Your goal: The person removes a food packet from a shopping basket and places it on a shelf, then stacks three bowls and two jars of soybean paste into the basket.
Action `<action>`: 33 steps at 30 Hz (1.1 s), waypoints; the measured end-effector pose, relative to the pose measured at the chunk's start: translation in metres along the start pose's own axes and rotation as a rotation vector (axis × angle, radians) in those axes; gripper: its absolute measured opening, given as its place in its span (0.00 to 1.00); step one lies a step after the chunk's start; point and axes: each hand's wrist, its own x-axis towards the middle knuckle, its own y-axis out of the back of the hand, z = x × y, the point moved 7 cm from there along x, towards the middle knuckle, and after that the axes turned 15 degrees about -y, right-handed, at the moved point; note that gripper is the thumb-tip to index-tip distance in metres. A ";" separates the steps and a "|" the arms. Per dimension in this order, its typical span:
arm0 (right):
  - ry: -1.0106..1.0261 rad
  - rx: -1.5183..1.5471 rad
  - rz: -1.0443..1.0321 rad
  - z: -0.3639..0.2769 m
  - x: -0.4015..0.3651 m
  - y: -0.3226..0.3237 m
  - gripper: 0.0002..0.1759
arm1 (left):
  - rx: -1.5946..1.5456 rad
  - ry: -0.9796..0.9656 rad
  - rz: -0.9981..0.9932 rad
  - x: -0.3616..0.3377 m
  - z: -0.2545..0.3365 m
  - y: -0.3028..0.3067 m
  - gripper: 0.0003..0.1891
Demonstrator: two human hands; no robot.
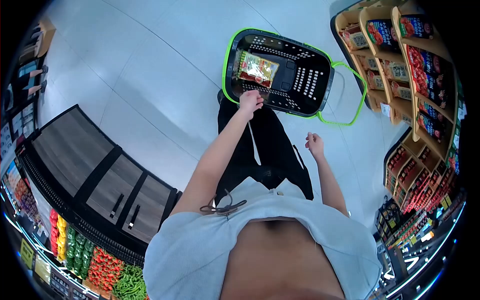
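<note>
A black shopping basket point(306, 89) with a bright green rim and a green loop handle point(361, 102) extended to its right stands on the floor by my feet. Inside it lies a clear, colourful food packet point(259, 69). My left hand point(251, 102) appears over the basket's near side, its fingers curled in a loose fist; no held thing shows. To the right, my right hand point(315, 145) hangs below the basket's near right corner, apart from the handle. Its fingers are bent inward, with nothing visible in them.
Wooden shelves point(395, 75) with bagged goods rise at the right. At the left is a dark wood-panelled display stand point(107, 175); red tomatoes point(105, 267) and green peppers point(130, 282) lie beyond it. Pale tiles point(150, 65) cover the floor. Another person's legs point(30, 82) show at far left.
</note>
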 end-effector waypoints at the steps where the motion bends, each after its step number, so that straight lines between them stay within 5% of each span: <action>1: -0.027 0.007 0.040 0.020 -0.020 0.019 0.22 | -0.065 0.021 -0.007 -0.013 -0.014 -0.011 0.10; 2: -0.053 0.016 0.081 0.036 -0.042 0.035 0.22 | -0.085 0.052 -0.017 -0.027 -0.026 -0.021 0.09; 3: 0.056 0.113 -0.065 -0.058 0.019 -0.087 0.22 | 0.017 -0.075 0.095 0.052 0.042 0.067 0.09; 8: 0.037 0.037 -0.031 -0.061 0.019 -0.046 0.20 | -0.113 0.122 0.065 0.043 0.002 0.011 0.10; 15: 0.232 0.095 -0.152 -0.124 0.089 -0.049 0.13 | -0.238 0.043 0.067 0.058 0.011 -0.025 0.15; 20: 0.149 0.359 -0.229 -0.146 0.108 -0.022 0.11 | -0.127 0.080 0.098 0.047 0.025 -0.050 0.13; 26: 0.107 0.475 -0.397 -0.145 0.039 0.004 0.12 | -0.121 0.020 -0.658 -0.075 0.133 -0.116 0.14; 29: 0.052 0.451 -0.369 -0.107 0.021 -0.001 0.11 | -0.030 -0.033 -0.586 -0.077 0.146 -0.082 0.15; 33: -0.040 0.293 -0.286 -0.034 0.011 -0.022 0.12 | 0.196 -0.129 0.042 -0.036 0.112 0.037 0.13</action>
